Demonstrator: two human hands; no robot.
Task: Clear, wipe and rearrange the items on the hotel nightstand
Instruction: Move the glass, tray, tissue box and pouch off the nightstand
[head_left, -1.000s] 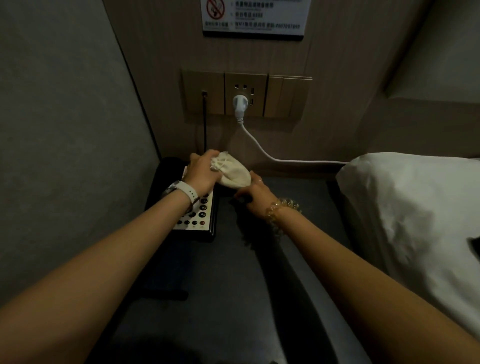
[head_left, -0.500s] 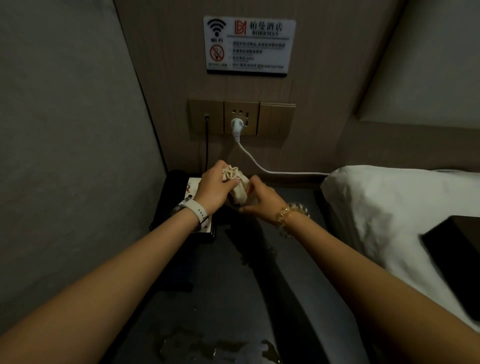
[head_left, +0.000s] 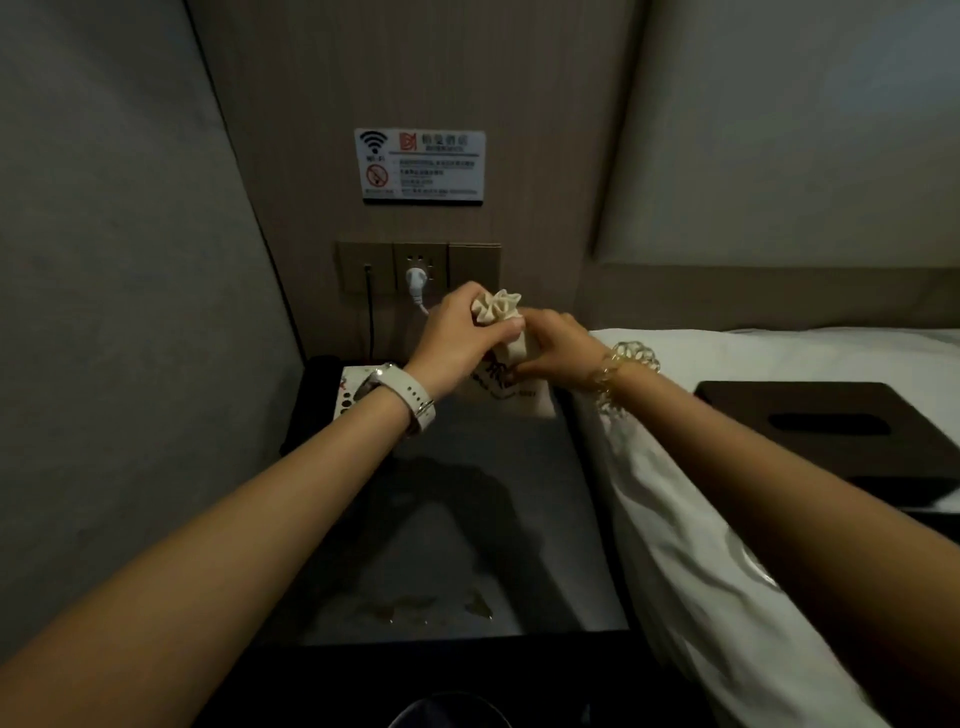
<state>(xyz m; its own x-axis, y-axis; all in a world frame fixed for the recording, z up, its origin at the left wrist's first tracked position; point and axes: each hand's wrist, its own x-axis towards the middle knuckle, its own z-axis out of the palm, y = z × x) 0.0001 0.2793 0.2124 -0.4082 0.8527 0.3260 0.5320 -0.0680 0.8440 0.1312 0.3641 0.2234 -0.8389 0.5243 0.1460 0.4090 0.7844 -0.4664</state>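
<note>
Cream cloth makes the small pouch (head_left: 511, 358) that both hands hold up above the back of the table (head_left: 467, 519), in front of the wall. The left hand (head_left: 457, 338) is closed around the neck of the pouch, just under the gathered, ruffled top, with the thumb pressed across the front. The right hand (head_left: 553, 345) pinches the pouch lower down, on its right side, with the fingers curled on the cloth. The lower part of the pouch hangs down below the hands and carries dark and red print; I cannot tell if its bottom edge touches the table. A white watch (head_left: 402, 397) is on the left wrist and a bracelet (head_left: 621, 366) of clear beads is on the right wrist. At the back left corner of the table stands a phone (head_left: 350, 389) with a white face and round dark buttons, partly hidden by the left wrist. The grey table top shows wet-looking marks (head_left: 426, 608) near its front edge. On the wall behind there is a sign (head_left: 420, 165) with a Wi-Fi symbol, and under it a socket panel (head_left: 418, 267) with a white plug (head_left: 415, 283) in it; a thin black cable (head_left: 370, 312) goes down from the left part of the panel. To the right of the table lies the bed (head_left: 701, 545) with white linen, and on it rests a dark flat box (head_left: 831, 436) with an oval slot in the top.
</note>
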